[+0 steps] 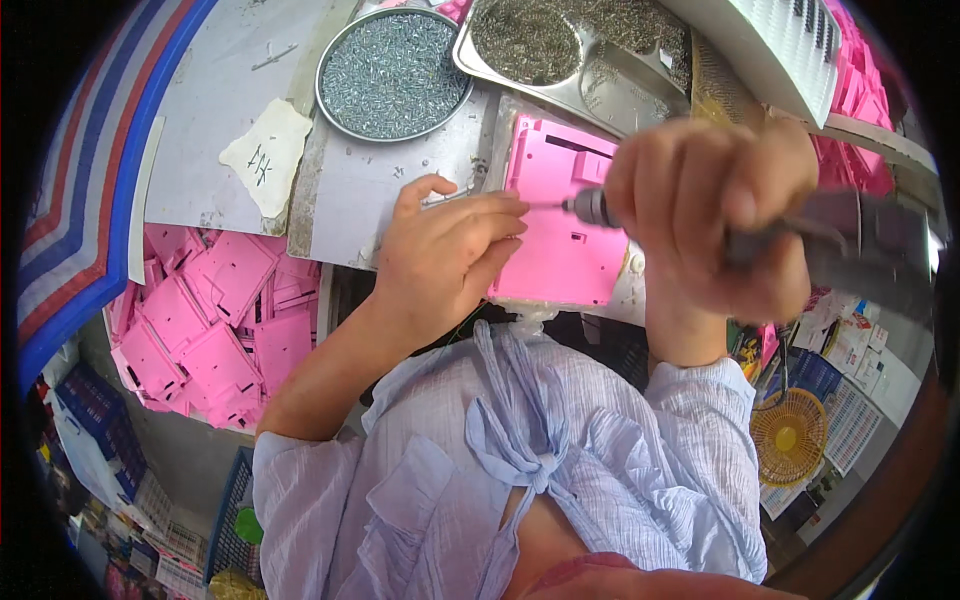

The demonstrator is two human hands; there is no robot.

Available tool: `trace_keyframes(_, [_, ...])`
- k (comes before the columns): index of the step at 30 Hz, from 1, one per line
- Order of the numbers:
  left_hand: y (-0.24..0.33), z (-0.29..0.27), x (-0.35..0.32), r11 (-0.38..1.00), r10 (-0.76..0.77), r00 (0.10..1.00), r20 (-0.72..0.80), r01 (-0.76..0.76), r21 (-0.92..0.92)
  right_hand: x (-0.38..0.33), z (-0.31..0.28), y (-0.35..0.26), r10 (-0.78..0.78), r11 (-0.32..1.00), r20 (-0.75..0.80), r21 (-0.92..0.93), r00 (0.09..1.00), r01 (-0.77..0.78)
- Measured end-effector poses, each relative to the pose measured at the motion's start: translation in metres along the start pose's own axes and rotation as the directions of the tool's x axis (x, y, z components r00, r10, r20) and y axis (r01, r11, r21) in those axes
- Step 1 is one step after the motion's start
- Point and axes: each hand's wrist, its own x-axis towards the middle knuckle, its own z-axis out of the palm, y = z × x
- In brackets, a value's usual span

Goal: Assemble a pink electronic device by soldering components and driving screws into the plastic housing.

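Note:
A pink plastic panel (560,265) with slots and raised parts lies on a pad at the table's near edge. Over it, my right hand (710,200) is wrapped round a dark electric screwdriver (870,235). Its thin bit points left, the tip reaching my left fingertips. My left hand (450,245) is at the panel's left side, thumb and fingers drawn together by the bit. Whatever is between these fingers is too small to make out.
A round metal bowl (395,138) of silvery screws stands at the back, beside a metal tray (625,65) of small brownish parts. Pink panels (210,325) are piled at the left, below a torn paper piece (268,160). A yellow basket (790,435) is at the right.

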Motion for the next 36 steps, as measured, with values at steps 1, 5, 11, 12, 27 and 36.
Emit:
trace_keyframes(1, [0.001, -0.002, 0.001, 1.000, -0.001, 1.000, -0.031, 0.002, 0.031, -0.004, 0.003, -0.001, 0.003, 0.999, 0.028, 0.041, 1.000, -0.004])
trace_keyframes(5, [0.003, -0.004, 0.000, 0.997, 0.005, 0.997, -0.076, 0.001, 0.073, -0.013, 0.022, 0.001, 0.057, 0.995, -0.042, 0.082, 0.997, -0.054])
trace_keyframes(11, [0.004, -0.006, -0.001, 0.991, 0.022, 0.996, -0.092, -0.009, 0.131, -0.021, 0.033, 0.002, 0.136, 0.987, -0.110, 0.100, 0.985, -0.125])
trace_keyframes(12, [0.005, -0.008, 0.001, 0.990, 0.032, 0.997, -0.077, -0.021, 0.143, -0.023, 0.029, 0.003, 0.140, 0.981, -0.078, 0.148, 0.987, -0.128])
trace_keyframes(27, [0.000, -0.017, 0.008, 0.989, 0.049, 0.998, 0.043, -0.054, 0.136, -0.018, 0.018, 0.004, 0.028, 0.998, 0.015, 0.052, 1.000, -0.029])
trace_keyframes(36, [-0.092, -0.073, 0.045, 0.651, -0.143, 0.987, -0.072, 0.148, 0.745, -0.036, 0.024, 0.019, 0.085, 0.982, -0.041, 0.174, 0.996, -0.077])
